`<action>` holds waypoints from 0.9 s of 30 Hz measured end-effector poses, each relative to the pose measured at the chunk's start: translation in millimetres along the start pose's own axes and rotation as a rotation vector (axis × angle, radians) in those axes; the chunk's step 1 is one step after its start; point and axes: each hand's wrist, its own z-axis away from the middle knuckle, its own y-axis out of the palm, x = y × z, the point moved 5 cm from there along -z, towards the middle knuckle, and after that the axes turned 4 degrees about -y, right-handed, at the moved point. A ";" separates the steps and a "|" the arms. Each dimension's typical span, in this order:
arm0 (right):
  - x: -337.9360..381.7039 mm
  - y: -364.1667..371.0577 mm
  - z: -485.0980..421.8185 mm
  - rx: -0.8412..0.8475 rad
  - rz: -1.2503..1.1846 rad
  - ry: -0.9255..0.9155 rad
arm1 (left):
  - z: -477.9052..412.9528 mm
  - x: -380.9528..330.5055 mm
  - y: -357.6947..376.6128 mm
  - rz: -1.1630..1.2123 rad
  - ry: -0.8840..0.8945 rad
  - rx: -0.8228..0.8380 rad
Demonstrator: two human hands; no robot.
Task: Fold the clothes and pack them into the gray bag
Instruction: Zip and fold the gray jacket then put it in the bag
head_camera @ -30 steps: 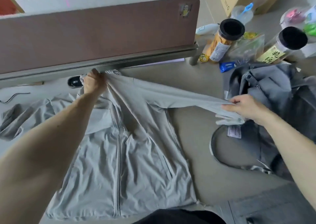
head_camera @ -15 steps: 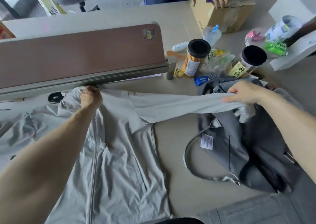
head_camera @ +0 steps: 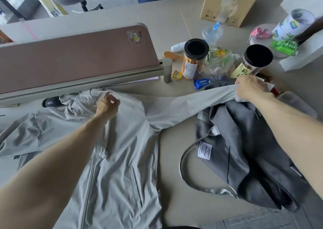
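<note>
A light grey zip jacket (head_camera: 122, 159) lies front up on the table, its collar toward the brown divider. My left hand (head_camera: 108, 104) grips the fabric near the collar and shoulder. My right hand (head_camera: 250, 89) pinches the cuff of the right sleeve (head_camera: 183, 104) and holds it stretched out straight to the right. The cuff hangs above the dark grey bag (head_camera: 244, 155), which lies slumped on the table at the right with its strap (head_camera: 185, 173) looped toward me. The jacket's other sleeve (head_camera: 26, 134) sprawls crumpled to the left.
A brown desk divider (head_camera: 75, 57) runs behind the jacket. Two black-lidded jars (head_camera: 194, 57) (head_camera: 253, 61), snack packets and a plastic bag crowd the table behind the bag. A cardboard box (head_camera: 227, 7) held by another person sits at the back. A white box (head_camera: 304, 54) stands far right.
My right hand has drawn the sleeve cuff further right and away from me, over the bag's far end, pulling the sleeve taut. My left hand slid from the collar edge onto the shoulder.
</note>
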 end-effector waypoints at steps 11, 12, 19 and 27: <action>28.7 21.5 47.7 -0.372 0.087 -0.225 | 48.3 46.6 30.1 -0.206 0.212 0.191; 41.5 25.2 58.1 -0.384 0.064 -0.252 | 57.1 55.6 26.1 -0.203 0.235 0.180; 160.5 76.4 171.9 -0.276 -0.153 -0.488 | 116.3 152.0 -20.0 -0.072 0.349 0.084; 273.0 208.4 354.8 0.204 -0.205 -0.637 | 198.3 306.4 -50.0 -0.241 0.177 0.222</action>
